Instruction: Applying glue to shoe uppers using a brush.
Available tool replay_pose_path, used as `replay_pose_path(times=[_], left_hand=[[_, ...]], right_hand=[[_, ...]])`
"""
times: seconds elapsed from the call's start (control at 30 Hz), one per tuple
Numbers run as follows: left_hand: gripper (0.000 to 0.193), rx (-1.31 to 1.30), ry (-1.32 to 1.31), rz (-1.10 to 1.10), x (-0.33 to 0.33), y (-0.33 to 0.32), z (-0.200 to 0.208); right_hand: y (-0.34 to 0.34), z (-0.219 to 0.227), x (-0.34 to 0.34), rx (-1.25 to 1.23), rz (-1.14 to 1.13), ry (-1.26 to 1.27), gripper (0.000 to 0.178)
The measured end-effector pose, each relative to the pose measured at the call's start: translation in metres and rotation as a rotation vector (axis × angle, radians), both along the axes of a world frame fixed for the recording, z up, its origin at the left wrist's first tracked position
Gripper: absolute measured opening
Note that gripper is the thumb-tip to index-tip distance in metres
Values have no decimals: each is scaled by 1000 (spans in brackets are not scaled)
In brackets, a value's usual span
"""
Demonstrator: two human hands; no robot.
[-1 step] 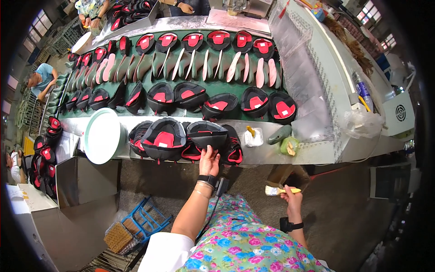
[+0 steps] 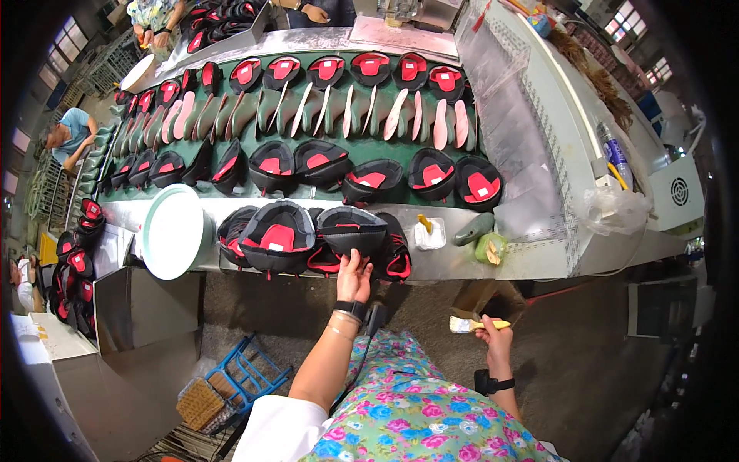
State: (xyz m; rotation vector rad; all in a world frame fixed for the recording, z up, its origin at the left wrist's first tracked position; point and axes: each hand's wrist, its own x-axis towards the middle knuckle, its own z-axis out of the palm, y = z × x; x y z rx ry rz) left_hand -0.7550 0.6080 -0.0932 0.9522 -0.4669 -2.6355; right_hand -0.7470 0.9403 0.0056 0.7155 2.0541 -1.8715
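The left hand's (image 2: pixel 354 279) fingers lie slightly curled against the near lower edge of a black shoe upper (image 2: pixel 352 229); whether they pinch it, I cannot tell. That upper has a grey inner rim and a broad rounded edge toward the fingers. The right hand's (image 2: pixel 494 333) fingers close round the yellow handle of a paintbrush (image 2: pixel 477 325), its pale bristles pointing left. Just left of the left fingers, a red-lined black upper (image 2: pixel 279 239) bears a small white label (image 2: pixel 275 241), its print too small to read. Farther left stands a white basin (image 2: pixel 175 231). Beyond the fingers, a green belt (image 2: pixel 369 150) carries more red-lined uppers, several with white labels, and a row of green-and-pink soles (image 2: pixel 396 115).
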Motion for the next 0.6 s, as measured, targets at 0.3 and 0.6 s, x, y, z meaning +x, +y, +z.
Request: replay_pose_path(times=[0.3, 0.6], left_hand=[[19, -12, -39, -118, 57, 7, -3], [26, -70, -64, -169, 48, 8, 1]], right_hand=[[-18, -3, -21, -23, 103, 0, 16], [-15, -20, -55, -32, 104, -60, 15]])
